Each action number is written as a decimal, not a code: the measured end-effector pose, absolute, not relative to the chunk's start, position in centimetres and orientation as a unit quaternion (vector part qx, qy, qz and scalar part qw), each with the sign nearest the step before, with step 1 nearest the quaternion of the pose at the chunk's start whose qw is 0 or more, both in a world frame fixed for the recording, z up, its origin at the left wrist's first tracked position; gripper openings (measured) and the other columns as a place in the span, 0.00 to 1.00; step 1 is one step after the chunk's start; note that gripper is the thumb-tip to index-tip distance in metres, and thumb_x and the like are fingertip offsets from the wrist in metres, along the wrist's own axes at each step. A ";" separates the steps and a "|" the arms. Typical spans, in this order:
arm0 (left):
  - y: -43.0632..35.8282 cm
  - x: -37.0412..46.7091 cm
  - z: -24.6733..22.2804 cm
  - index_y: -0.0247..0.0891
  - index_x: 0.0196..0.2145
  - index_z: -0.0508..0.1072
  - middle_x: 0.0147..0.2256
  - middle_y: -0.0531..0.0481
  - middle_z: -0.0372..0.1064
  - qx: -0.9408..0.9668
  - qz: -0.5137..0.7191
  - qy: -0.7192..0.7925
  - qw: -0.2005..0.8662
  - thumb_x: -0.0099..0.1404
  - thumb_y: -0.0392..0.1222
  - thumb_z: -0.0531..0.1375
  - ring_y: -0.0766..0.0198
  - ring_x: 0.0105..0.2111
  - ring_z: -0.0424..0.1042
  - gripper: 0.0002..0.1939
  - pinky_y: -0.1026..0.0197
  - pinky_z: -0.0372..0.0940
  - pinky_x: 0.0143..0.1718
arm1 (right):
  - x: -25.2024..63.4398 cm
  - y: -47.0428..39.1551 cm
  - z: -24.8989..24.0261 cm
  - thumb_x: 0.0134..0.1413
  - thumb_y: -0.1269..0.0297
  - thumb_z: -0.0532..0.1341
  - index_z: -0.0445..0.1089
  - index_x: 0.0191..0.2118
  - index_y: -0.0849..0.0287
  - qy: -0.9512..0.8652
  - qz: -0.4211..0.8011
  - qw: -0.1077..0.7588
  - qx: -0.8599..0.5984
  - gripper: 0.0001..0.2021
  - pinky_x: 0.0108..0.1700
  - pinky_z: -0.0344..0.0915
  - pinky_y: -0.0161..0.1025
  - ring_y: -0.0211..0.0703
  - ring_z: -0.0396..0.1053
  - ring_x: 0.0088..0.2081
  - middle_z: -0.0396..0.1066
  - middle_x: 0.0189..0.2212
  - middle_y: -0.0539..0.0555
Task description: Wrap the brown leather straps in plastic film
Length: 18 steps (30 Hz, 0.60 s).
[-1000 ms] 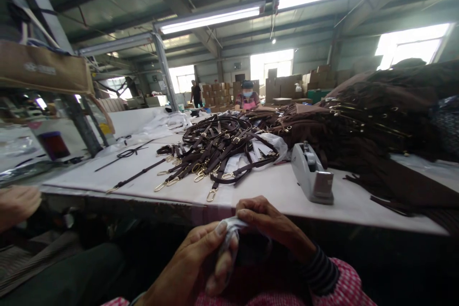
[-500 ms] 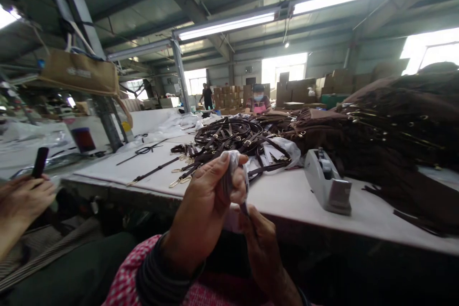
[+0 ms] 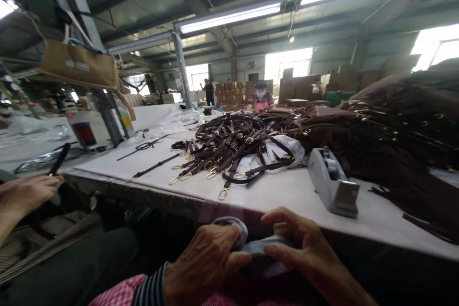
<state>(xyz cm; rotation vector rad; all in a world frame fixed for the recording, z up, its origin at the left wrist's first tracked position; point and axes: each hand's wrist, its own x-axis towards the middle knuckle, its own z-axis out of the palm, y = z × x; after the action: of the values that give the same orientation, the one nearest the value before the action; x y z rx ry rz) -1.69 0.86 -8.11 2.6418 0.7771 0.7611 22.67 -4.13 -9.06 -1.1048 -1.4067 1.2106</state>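
Note:
In the head view, both hands are low at the table's front edge. My left hand is closed on a grey wrapped coil, a looped band that looks covered in thin shiny wrap. What lies inside the wrap I cannot make out. My right hand has its thumb against a flatter grey stretch of the same bundle, its index finger lifted and bent. Beyond them, dark brown straps with gold clasps lie heaped on the white table. One gold clasp is nearest to my hands.
A grey tape dispenser stands to the right. Behind it rises a large pile of brown bags or fabric. At left, a co-worker's hand holds a dark strip. A tan bag hangs from a post. Another person sits across.
Both hands have come down from above the table edge, carrying the wrapped bundle, which now shows as a loop. The co-worker's dark strip at left has tilted.

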 end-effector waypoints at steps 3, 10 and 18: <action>-1.7 -1.7 -7.7 0.42 0.32 0.69 0.26 0.53 0.64 0.812 0.269 0.310 0.415 0.69 0.69 0.56 0.64 0.26 0.60 0.26 0.63 0.57 0.28 | 23.1 -1.4 -8.5 0.53 0.51 0.72 0.77 0.36 0.59 -0.625 0.382 0.498 -0.464 0.15 0.30 0.59 0.34 0.37 0.61 0.28 0.65 0.24 0.47; -2.8 1.2 -4.1 0.35 0.33 0.71 0.19 0.58 0.55 0.534 0.349 0.321 0.700 0.74 0.58 0.54 0.72 0.18 0.49 0.23 0.67 0.46 0.20 | 17.8 -1.6 -11.6 0.67 0.43 0.58 0.76 0.49 0.55 -0.558 0.376 0.608 -0.422 0.22 0.46 0.70 0.41 0.48 0.72 0.40 0.77 0.39 0.55; 1.1 4.1 0.6 0.34 0.43 0.75 0.26 0.54 0.66 0.525 0.537 0.266 0.604 0.73 0.53 0.58 0.71 0.21 0.62 0.18 0.69 0.58 0.23 | 11.9 -5.8 -15.1 0.63 0.35 0.58 0.78 0.49 0.58 -0.474 0.484 0.587 -0.444 0.30 0.25 0.63 0.37 0.39 0.59 0.20 0.64 0.19 0.49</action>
<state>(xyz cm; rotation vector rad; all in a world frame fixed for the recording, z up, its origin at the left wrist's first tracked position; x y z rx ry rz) 4.07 1.10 0.63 1.2145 0.6163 1.2429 11.88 -5.82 -15.13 -1.0343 -1.1040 1.1291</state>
